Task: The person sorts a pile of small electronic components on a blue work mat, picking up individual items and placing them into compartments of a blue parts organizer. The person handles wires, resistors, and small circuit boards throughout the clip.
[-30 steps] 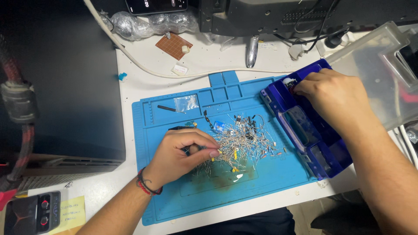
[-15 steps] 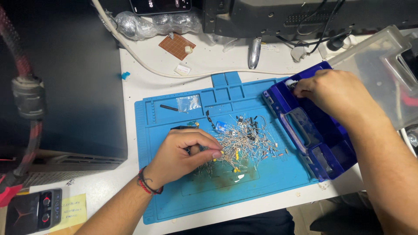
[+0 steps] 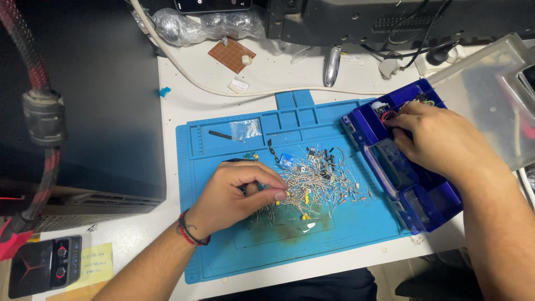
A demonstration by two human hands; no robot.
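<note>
A heap of small wire-legged electronic parts [image 3: 320, 181] lies on a blue silicone work mat [image 3: 223, 251]. My left hand [image 3: 234, 195] rests on the mat at the heap's left edge, thumb and forefinger pinched on a small part at the tips. My right hand [image 3: 437, 139] reaches into the far end of a blue plastic compartment box [image 3: 412, 206] at the mat's right side, fingers curled down among small parts and wires; what they hold is hidden. The box's clear lid [image 3: 490, 95] lies open to the right.
A black case [image 3: 106, 100] stands left of the mat, with a braided hose [image 3: 42, 106] beside it. A white cable [image 3: 189, 78], a brown perforated board [image 3: 231, 54], a small clear bag [image 3: 245, 129] and a black device [image 3: 390, 19] lie at the back. A small controller [image 3: 44, 265] sits bottom left.
My right hand has stayed at the box's far end, fingers dipping a little deeper. My left hand keeps its pinch at the heap's edge. The view has shifted slightly.
</note>
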